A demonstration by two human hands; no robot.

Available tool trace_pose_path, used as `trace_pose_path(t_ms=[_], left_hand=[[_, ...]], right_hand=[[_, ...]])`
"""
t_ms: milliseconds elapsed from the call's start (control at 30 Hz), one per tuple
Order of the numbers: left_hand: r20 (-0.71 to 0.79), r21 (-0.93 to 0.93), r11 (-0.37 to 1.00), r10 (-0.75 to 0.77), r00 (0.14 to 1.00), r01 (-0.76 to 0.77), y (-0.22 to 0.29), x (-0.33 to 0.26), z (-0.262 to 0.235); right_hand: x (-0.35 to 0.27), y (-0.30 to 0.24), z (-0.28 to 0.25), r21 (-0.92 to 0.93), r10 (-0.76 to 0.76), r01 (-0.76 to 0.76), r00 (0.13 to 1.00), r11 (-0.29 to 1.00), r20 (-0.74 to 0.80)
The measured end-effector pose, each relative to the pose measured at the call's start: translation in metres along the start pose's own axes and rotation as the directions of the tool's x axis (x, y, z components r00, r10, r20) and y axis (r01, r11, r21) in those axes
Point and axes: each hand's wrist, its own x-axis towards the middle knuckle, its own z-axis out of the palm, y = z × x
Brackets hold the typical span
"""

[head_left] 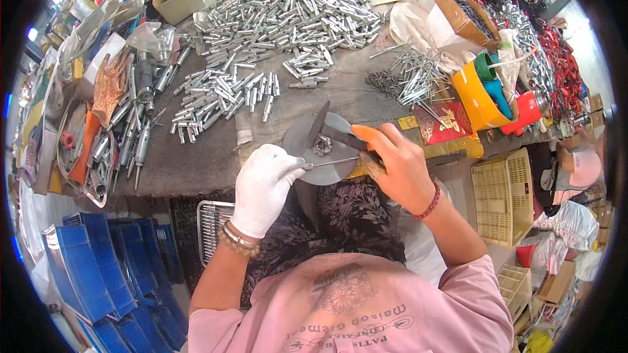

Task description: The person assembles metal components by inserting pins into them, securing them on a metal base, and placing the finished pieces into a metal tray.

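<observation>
My left hand [267, 183], in a white glove, pinches a thin metal rod [333, 163]. At its fingertips a short silver piece is partly hidden. My right hand [399, 165] is bare, with orange over a finger, and its fingers wrap round a hammer [319, 125] with a dark head and handle. The rod's free end points toward my right fingers; whether they touch it I cannot tell. Below both hands lies a round grey disc [335, 175] at the bench edge, with a small metal fitting [321, 146] at its middle.
A big heap of silver metal sleeves [288, 6] covers the back of the bench; a smaller pile [216, 95] lies nearer. Thin rods [418, 78] and a yellow container [481, 98] are at right, tools [134, 117] at left. Blue bins [91, 265] and a cream crate [504, 196] stand below.
</observation>
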Motion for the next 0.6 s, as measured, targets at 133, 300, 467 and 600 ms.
trace_pose_path(t_ms=[133, 300, 467, 600], left_hand=[[-0.021, -0.029, 0.998, 0.047, 0.999, -0.048, -0.002, 0.001, 0.001], [0.001, -0.028, 0.999, 0.033, 0.999, -0.033, 0.002, 0.003, -0.001], [-0.003, 0.005, 0.999, 0.033, 0.999, -0.033, -0.003, 0.0, 0.001], [0.024, -0.075, 0.997, -0.016, 1.0, 0.018, -0.004, -0.004, -0.001]], right_hand=[[-0.017, -0.016, -0.011, -0.03, -0.15, 0.147, 0.971, 0.989, -0.188], [-0.046, -0.007, 0.017, 0.01, -0.098, 0.099, 0.993, 0.995, -0.065], [-0.018, -0.017, 0.004, 0.075, -0.063, 0.069, 0.995, 0.995, -0.084], [0.002, 0.001, 0.002, -0.076, -0.093, 0.095, 0.995, 0.993, 0.033]])
